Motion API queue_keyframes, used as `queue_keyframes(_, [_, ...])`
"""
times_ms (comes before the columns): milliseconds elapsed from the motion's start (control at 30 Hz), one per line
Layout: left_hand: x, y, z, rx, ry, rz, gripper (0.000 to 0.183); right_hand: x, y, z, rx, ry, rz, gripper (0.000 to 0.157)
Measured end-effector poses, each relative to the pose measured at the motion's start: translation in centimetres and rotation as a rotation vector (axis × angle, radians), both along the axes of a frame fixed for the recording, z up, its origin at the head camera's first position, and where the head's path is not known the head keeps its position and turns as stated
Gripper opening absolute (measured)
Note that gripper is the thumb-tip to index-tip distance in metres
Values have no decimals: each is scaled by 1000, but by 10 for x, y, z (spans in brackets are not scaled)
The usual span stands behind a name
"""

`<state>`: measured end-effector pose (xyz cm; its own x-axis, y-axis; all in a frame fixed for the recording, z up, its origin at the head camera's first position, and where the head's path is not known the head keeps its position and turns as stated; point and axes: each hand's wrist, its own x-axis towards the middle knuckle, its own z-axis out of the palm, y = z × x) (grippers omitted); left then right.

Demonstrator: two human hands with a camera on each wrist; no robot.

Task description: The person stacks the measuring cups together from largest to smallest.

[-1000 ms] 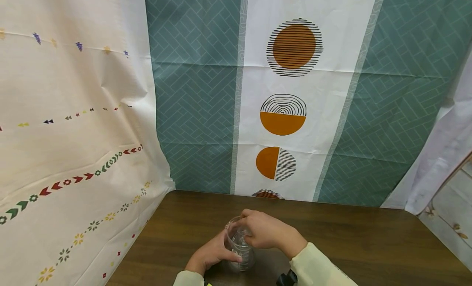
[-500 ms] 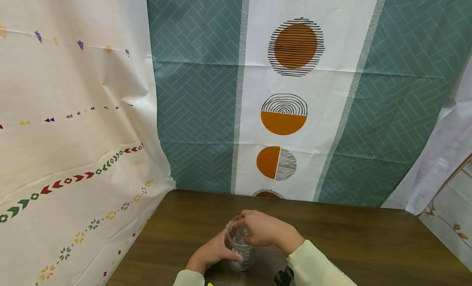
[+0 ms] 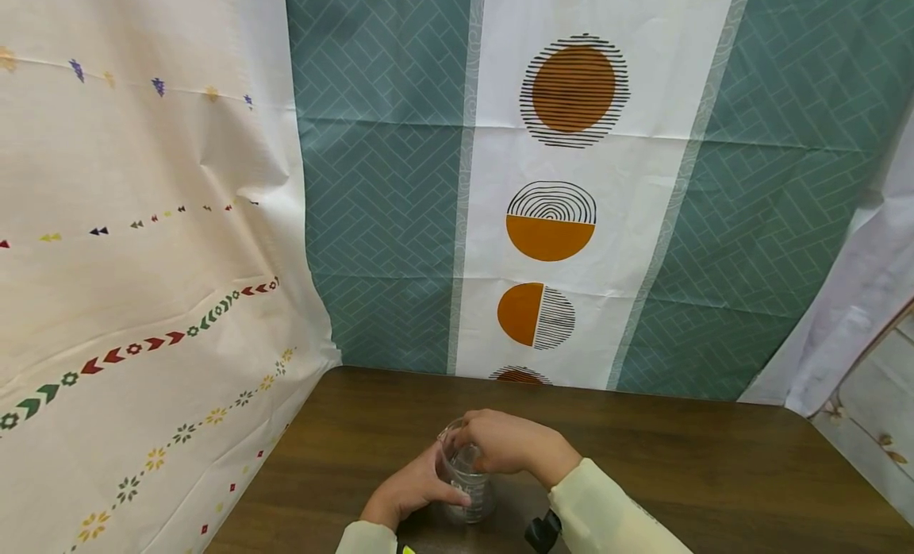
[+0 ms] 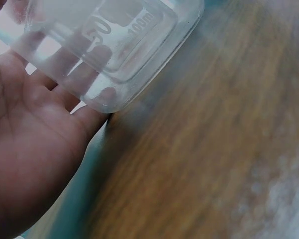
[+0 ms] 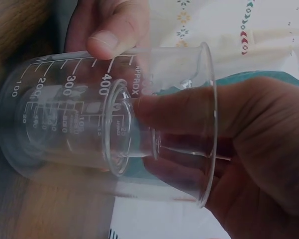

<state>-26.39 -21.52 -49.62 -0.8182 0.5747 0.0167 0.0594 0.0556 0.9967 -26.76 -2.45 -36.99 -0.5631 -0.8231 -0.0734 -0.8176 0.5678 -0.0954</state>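
Note:
A large clear glass beaker with white graduations stands on the table, held by my left hand, thumb on its near side and fingers behind. In the left wrist view the left fingers show through the glass of the beaker. My right hand reaches over the rim into the beaker's mouth. Seen from the right wrist, smaller beakers sit nested inside, one with a thick rim. The right thumb and fingers pinch a small beaker within the large one.
The dark wooden table extends behind and to the right of the hands. A green and white patterned curtain hangs at its far edge, and a cream printed cloth hangs along the left.
My right wrist and sleeve have shifted slightly left, with the right hand a little lower at the beaker's mouth. The left hand keeps its hold in the same place.

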Motion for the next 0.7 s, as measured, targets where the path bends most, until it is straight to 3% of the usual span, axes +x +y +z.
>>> queue_keyframes(700, [1, 0, 2, -58, -2, 28, 98, -1, -7, -4, 26, -7, 15, 25])
